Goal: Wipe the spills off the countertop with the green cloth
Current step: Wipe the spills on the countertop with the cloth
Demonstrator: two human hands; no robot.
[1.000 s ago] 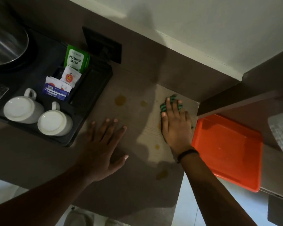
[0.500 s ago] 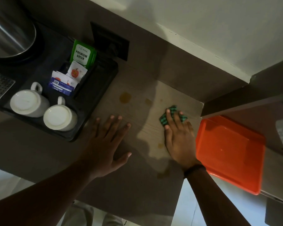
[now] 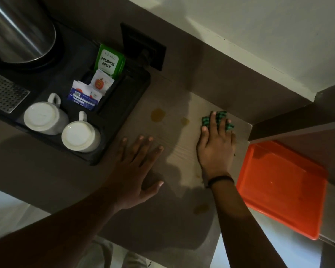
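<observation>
R hand flat on green cloth, mostly hidden underneath.

The bunched green-and-black cloth lies on the pale countertop, just right of two amber spills.

Dim light; pale wall above brown backsplash; pale floor below.

Brown countertop, black tray, green cloth, amber spills
</observation>
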